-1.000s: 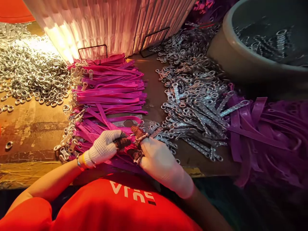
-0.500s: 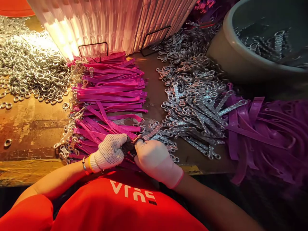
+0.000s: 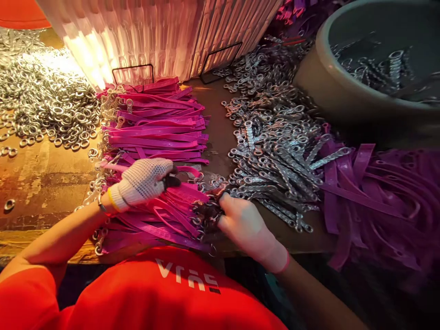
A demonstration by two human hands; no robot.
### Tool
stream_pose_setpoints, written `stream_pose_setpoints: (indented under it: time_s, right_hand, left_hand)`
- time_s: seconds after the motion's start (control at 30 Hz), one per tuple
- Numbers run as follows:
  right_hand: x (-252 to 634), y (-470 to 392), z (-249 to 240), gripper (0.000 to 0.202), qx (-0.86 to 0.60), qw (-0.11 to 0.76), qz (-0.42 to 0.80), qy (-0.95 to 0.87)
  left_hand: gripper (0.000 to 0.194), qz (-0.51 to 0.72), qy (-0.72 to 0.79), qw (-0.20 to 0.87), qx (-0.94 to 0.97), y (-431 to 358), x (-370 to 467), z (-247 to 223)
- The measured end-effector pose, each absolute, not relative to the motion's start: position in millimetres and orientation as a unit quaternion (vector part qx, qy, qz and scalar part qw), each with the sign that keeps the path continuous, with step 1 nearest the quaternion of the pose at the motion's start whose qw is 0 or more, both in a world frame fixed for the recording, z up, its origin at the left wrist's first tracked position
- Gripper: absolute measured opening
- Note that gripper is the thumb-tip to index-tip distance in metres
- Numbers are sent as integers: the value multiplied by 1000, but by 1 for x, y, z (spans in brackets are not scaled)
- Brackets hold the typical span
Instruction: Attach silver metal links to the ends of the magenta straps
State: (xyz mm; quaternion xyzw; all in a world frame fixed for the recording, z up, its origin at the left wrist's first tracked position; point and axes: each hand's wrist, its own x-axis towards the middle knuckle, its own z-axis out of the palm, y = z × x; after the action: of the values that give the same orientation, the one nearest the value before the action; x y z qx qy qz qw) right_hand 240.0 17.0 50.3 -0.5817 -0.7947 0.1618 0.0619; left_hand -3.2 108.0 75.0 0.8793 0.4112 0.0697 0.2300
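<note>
My left hand (image 3: 146,181), in a white dotted glove with dark fingertips, is closed over the pink straps (image 3: 158,137); what its fingers pinch is too small to make out. Farther right, my right hand (image 3: 244,224), in a pale glove, has its fingers closed at the right ends of the lower straps, beside small metal rings. Whatever lies between those fingertips is dark and blurred. Small metal links (image 3: 115,103) line the left ends of the straps. Braided metal pieces (image 3: 282,156) with ringed ends are heaped beyond my right hand.
Loose metal rings (image 3: 65,105) are piled at the left. A ribbed, lit panel (image 3: 144,36) with black wire handles stands at the back. A large grey tub (image 3: 323,68) holds metal pieces at the right, above a tangle of purple straps (image 3: 395,192).
My hands have moved apart from near the table's front edge. The left has gone up and left over the straps, the right has shifted right and slightly down.
</note>
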Motion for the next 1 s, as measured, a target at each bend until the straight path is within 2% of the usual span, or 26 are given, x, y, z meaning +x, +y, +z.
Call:
stream_pose_setpoints:
  time_s: [0.07,0.13,0.3,0.4,0.5,0.6,0.7,0.8,0.9,1.0]
  right_hand:
    - [247,17,44,29,-596,81,161,-782]
    - [254,15,42,36,-600,78,146,-783]
    - [255,18,57,39,-618,72,104,-776]
    - [231,39,64,49,-591,92,78,-798]
    - [201,63,57,39,-588,40,84,-804]
    - [185,70,41,27,-569,-35,145,-809]
    - [187,67,25,23,-533,-46,184,-825]
    - [192,69,19,23,-526,-82,182,-827]
    - [190,74,18,25,-517,-129,147,-834]
    - [182,77,7,29,-488,-107,139,-855]
  left_hand:
    - [28,9,406,132,904,121,-8,66]
    - [27,-44,393,78,915,125,-10,55]
    - [46,-47,377,57,923,119,-11,41]
    - [43,-54,359,63,930,118,-14,45]
    - [29,-62,362,74,927,111,-22,47]
    - [19,-63,395,74,914,94,-34,44]
    - [15,-63,411,94,905,75,-42,41]
    - [19,3,408,133,903,65,-50,49]
    - [19,165,439,201,860,73,-69,65]
    - [25,319,542,247,737,109,-109,77]
